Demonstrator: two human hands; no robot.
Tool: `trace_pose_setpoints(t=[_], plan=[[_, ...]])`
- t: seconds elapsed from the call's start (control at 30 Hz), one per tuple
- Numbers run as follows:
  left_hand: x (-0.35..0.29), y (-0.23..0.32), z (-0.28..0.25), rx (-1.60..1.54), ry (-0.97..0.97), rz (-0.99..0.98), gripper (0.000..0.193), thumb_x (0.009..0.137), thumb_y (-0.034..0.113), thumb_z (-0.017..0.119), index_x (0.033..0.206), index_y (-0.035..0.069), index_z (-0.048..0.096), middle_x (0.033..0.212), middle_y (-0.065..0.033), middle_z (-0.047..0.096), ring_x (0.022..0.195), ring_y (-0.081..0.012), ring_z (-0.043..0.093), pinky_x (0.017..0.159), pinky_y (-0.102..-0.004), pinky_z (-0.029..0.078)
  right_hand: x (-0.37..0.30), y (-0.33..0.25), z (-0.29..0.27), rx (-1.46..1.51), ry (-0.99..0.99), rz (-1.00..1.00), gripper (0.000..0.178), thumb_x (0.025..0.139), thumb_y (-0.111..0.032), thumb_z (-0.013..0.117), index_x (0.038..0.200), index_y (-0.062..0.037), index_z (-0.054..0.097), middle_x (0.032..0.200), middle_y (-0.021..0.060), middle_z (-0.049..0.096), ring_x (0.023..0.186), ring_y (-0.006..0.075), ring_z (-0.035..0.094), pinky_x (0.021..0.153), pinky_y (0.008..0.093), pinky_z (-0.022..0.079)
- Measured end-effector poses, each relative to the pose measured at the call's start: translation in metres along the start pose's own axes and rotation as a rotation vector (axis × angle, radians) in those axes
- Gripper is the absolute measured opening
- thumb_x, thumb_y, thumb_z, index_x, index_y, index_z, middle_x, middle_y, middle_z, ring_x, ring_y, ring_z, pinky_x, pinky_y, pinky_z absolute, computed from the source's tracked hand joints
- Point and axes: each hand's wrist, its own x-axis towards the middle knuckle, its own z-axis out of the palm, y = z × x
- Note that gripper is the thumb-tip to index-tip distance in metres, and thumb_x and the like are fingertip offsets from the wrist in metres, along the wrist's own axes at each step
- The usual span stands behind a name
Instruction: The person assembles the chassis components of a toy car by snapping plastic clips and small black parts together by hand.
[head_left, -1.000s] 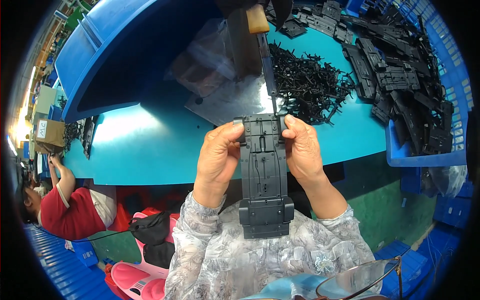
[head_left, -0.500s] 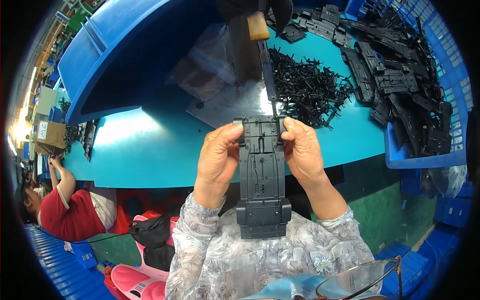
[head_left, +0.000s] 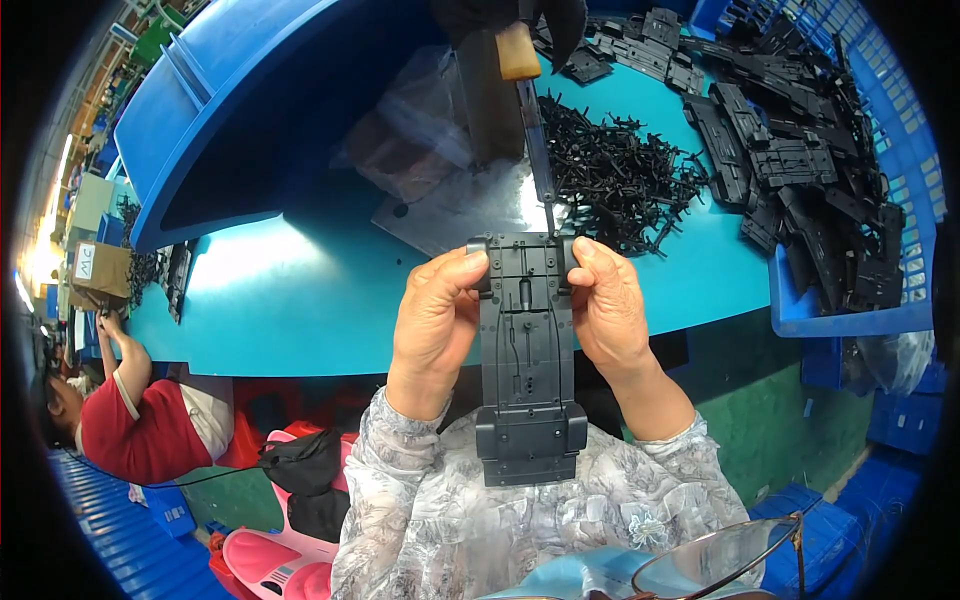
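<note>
I hold a long black plastic chassis plate (head_left: 527, 360) upright between both hands, its underside facing me. My left hand (head_left: 435, 320) grips its left edge near the top, and my right hand (head_left: 605, 305) grips the right edge. Just above the plate's top edge hangs the tip of a powered screwdriver (head_left: 537, 150) with a tan collar. Behind it a heap of small black plastic parts (head_left: 620, 175) lies on the blue table (head_left: 290, 300). A grey metal sheet (head_left: 470, 210) rests flat under the screwdriver.
A blue crate (head_left: 850, 200) at the right holds several black chassis plates. A clear plastic bag (head_left: 420, 130) lies against a big blue bin (head_left: 250, 110) at the back. Another person in a red top (head_left: 130, 420) works at the lower left. Pink slippers (head_left: 280, 560) sit on the floor.
The chassis plate has stayed between my hands, shifting only slightly lower toward me. My grip is the same.
</note>
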Motion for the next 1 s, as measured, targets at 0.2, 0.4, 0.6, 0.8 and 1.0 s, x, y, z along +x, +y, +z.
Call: trace_pose_setpoints(t=[0.2, 0.4, 0.6, 0.8, 1.0], plan=[[-0.0020, 0.0012, 0.0032, 0.017, -0.003, 0.008, 0.023, 0.082, 0.012, 0.053, 0.096, -0.005, 0.060, 0.090, -0.0082, 0.063, 0.081, -0.0136, 0.057, 0.076, -0.0254, 0.044, -0.0027, -0.0029, 0.0013, 0.011, -0.039, -0.018, 0.025, 0.088, -0.029, 0.053, 0.079, -0.0061, 0.055, 0.063, -0.0025, 0.054, 0.048, 0.0046, 0.049, 0.042, 0.0181, 0.037], [-0.0020, 0.0015, 0.0043, 0.000, 0.014, -0.007, 0.024, 0.082, 0.014, 0.054, 0.096, -0.005, 0.060, 0.088, -0.0079, 0.063, 0.080, -0.0139, 0.057, 0.075, -0.0262, 0.045, -0.0035, -0.0056, 0.0029, 0.024, -0.041, -0.012, 0.024, 0.088, -0.029, 0.053, 0.080, -0.0063, 0.056, 0.063, -0.0031, 0.054, 0.048, 0.0037, 0.048, 0.042, 0.0180, 0.037], [-0.0012, 0.0023, 0.0025, 0.005, 0.009, -0.017, 0.024, 0.081, 0.014, 0.054, 0.096, -0.004, 0.060, 0.088, -0.0079, 0.063, 0.079, -0.0143, 0.058, 0.073, -0.0264, 0.046, -0.0022, -0.0053, 0.0035, 0.021, -0.043, -0.018, 0.024, 0.088, -0.029, 0.053, 0.080, -0.0064, 0.056, 0.063, -0.0035, 0.054, 0.048, 0.0035, 0.048, 0.042, 0.0175, 0.037], [-0.0008, 0.0031, 0.0039, -0.006, 0.014, -0.013, 0.025, 0.081, 0.014, 0.054, 0.097, -0.005, 0.059, 0.089, -0.0084, 0.063, 0.080, -0.0145, 0.058, 0.076, -0.0268, 0.045, -0.0017, -0.0054, 0.0061, -0.010, 0.008, -0.018, 0.024, 0.088, -0.028, 0.052, 0.079, -0.0065, 0.055, 0.062, -0.0041, 0.052, 0.048, 0.0031, 0.047, 0.042, 0.0169, 0.035], [-0.0016, 0.0046, 0.0051, 0.009, -0.002, -0.032, 0.025, 0.082, 0.013, 0.053, 0.098, -0.005, 0.059, 0.089, -0.0087, 0.063, 0.081, -0.0144, 0.058, 0.076, -0.0268, 0.045, -0.0036, -0.0085, 0.0092, 0.049, -0.035, -0.005, 0.024, 0.089, -0.027, 0.051, 0.078, -0.0065, 0.054, 0.062, -0.0052, 0.051, 0.050, 0.0012, 0.045, 0.043, 0.0163, 0.036]])
